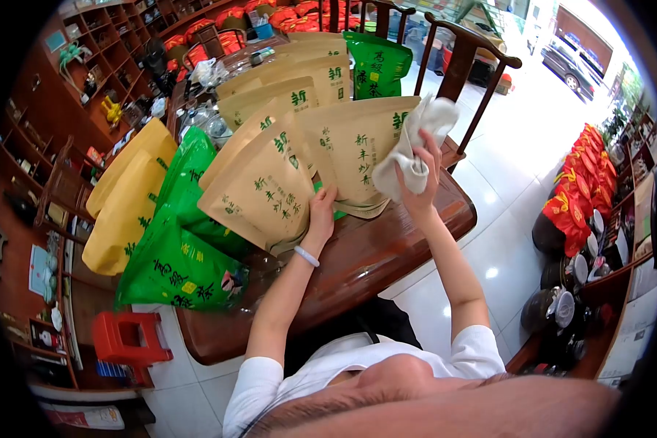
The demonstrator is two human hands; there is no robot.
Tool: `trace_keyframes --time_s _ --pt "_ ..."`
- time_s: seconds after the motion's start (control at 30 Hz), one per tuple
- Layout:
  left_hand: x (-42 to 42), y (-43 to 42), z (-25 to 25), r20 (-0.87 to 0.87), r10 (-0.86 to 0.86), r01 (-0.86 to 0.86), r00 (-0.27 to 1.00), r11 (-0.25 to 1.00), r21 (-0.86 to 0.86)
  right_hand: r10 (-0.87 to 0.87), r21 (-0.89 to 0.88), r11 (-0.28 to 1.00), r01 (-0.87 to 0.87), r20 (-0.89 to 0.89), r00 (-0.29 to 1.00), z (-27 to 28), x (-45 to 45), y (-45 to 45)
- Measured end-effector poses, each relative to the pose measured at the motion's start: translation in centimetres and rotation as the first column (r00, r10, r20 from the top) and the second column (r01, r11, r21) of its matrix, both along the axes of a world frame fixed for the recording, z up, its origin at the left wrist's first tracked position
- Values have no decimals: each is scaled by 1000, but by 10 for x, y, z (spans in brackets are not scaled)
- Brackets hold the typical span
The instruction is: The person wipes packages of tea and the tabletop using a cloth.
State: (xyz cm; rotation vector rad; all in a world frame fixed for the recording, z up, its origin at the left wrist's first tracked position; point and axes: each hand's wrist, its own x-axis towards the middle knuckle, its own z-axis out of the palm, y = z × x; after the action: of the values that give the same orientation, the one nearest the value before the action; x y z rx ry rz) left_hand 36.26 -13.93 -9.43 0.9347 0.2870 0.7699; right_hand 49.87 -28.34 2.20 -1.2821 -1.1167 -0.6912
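My right hand (pixel 424 179) grips a crumpled white cloth (pixel 409 164) over the right edge of a brown paper tea bag (pixel 354 146); whether the cloth presses on the bag I cannot tell. On the left, my left hand (pixel 322 213) is closed on the lower right edge of another brown tea bag (pixel 259 186), which leans to the left. Both bags carry dark printed characters. Behind them stand more brown bags (pixel 270 102). Shiny green tea bags (pixel 179 266) slump beside my left arm, with yellow bags (pixel 128 208) farther left.
Everything rests on a glossy dark wooden table (pixel 372 252). A wooden chair (pixel 460 62) stands at its far right and a red plastic stool (pixel 131 339) at its near left. Another green bag (pixel 378 66) is at the back. Shelves with red-covered jars (pixel 577 190) line the right.
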Motion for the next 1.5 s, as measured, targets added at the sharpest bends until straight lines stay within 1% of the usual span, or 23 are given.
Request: trace_keyframes --time_s 0.03,0.13,0.23,0.3,0.37,0.4,0.43,0.5,0.6,0.7,0.77,0.8,0.87,0.93,0.97,1.03,1.07,1.17,1.2,1.3,1.4,1.47,1.5 --pt "1 2 -3 4 18 -17 1000 1000 -4 -88 -12 996 90 118 989 7 -1 4" --pt "1 4 -11 37 0 -1 999 1000 18 -124 -153 977 148 155 980 -2 -12 16" --pt "4 0 -3 39 14 -13 999 1000 -16 -119 -306 938 165 163 979 -70 -26 7" --pt "6 5 -13 34 30 -31 999 999 34 -76 -466 877 115 103 992 -101 -35 -14" --pt "8 12 -26 15 46 -47 999 995 91 -23 -463 887 -9 -63 998 -110 -37 -29" --pt "9 11 -22 23 4 -6 1000 995 99 2 -457 887 -75 -158 987 -112 -32 -36" --pt "7 8 -17 36 -3 1 999 999 49 -40 -452 891 -35 -155 987 -105 -28 -40" --pt "4 5 -11 41 -40 39 998 999 4 41 -225 970 -94 -230 972 -87 -20 -33" --pt "5 3 -6 33 -33 34 999 999 -33 85 -75 993 -89 -55 995 -24 -19 -23" --pt "3 3 -4 47 -14 15 999 999 -35 164 46 986 -161 -85 983 37 -32 4" --pt "4 3 -6 44 -19 20 999 999 -38 59 -86 995 -43 202 978 49 -28 23" --pt "6 1 -5 41 -17 18 999 999 -38 61 -86 995 -45 198 978 40 -27 25" --pt "6 -4 -1 9 115 -112 993 983 -147 139 -362 932 33 437 889 7 -30 38" --pt "4 10 -22 67 -11 26 998 974 -223 261 -495 868 -34 397 880 -34 -43 25" --pt "9 15 -31 8 29 -26 1000 965 -260 329 -597 799 -80 321 888 -58 -46 14" --pt "4 3 -12 -41 26 -27 999 999 -18 348 -641 758 -125 235 908 -98 -39 -10" --pt "6 2 -9 -13 32 -31 999 998 61 314 -578 800 -159 179 932 -99 -34 -20" --pt "8 6 -11 0 31 -31 1000 1000 -3 148 -236 962 -137 32 988 -80 -15 -38" --pt "9 6 -11 7 26 -26 1000 1000 -13 144 -224 959 -175 -148 978 -74 -4 -43" --pt "10 3 -5 26 9 -8 1000 999 -34 95 -29 995 -99 -110 989 -30 26 -36" --pt "8 1 -2 39 18 -14 999 995 -98 40 67 997 -32 -115 993 7 23 -14" --pt "7 0 -2 38 29 -26 999 997 -66 141 86 988 -127 -184 973 -16 24 4" --pt "8 -1 -2 34 32 -31 999 999 -34 91 -30 995 -97 -145 985 -31 16 5"
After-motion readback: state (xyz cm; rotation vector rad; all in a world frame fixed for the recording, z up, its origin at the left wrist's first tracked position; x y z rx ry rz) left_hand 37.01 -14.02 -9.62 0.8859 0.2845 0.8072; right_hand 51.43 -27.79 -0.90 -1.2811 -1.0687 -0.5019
